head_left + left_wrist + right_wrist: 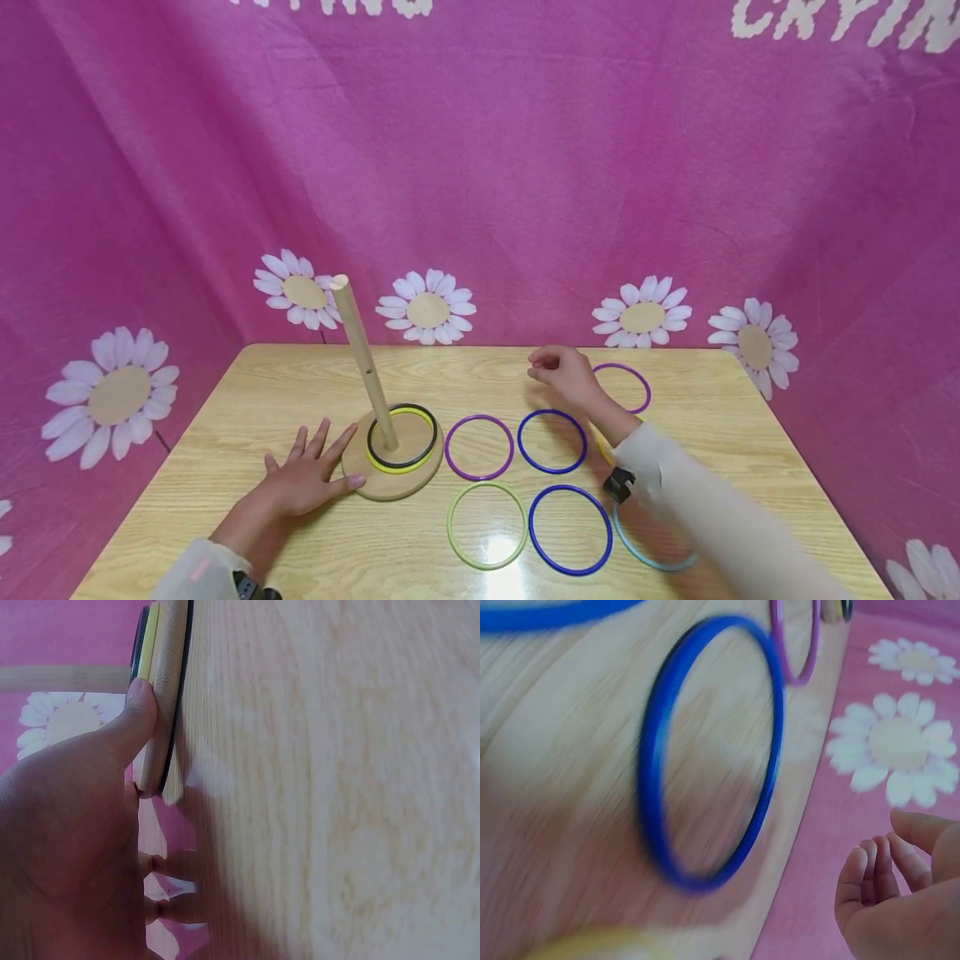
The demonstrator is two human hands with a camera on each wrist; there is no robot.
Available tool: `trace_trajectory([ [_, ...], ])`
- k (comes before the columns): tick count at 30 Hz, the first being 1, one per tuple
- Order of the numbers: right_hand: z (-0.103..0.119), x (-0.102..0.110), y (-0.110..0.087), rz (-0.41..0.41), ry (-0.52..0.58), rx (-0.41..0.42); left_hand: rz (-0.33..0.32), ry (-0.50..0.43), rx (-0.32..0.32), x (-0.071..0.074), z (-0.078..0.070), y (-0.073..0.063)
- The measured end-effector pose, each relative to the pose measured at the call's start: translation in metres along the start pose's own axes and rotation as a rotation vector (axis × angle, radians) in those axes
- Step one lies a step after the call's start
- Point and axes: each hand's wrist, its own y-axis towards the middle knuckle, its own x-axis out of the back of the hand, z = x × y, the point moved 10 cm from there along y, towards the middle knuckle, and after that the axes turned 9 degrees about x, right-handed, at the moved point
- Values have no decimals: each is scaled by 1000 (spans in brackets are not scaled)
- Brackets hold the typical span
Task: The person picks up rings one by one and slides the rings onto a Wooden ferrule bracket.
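A round wooden base [397,485] with an upright peg [362,354] stands on the table's left side. A black ring [435,425] and a yellow ring [392,469] lie on the base around the peg. My left hand [303,483] rests at the base's left side with fingers spread, its thumb touching the base's edge in the left wrist view. My right hand [572,379] hovers above the table's far part, fingers loosely bent, with nothing between them. Nearest to it are a blue ring [552,411] and a purple ring [649,390].
Another purple ring [480,417], a lime green ring [487,568] and a second blue ring [572,572] lie on the wooden table [285,383]. My right arm partly covers a yellow ring [603,450] and a light blue ring [660,567]. A pink flowered cloth [480,183] hangs behind.
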Motion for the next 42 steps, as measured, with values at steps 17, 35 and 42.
trace_trajectory([
  [17,-86,79,-27,-59,-151,-162,-15,24,0,-1,1,1],
  [35,-135,108,-45,2,-170,-336,-28,20,-2,2,-1,0],
  [42,-151,106,-50,4,-110,-404,-25,9,-2,2,-1,-1],
])
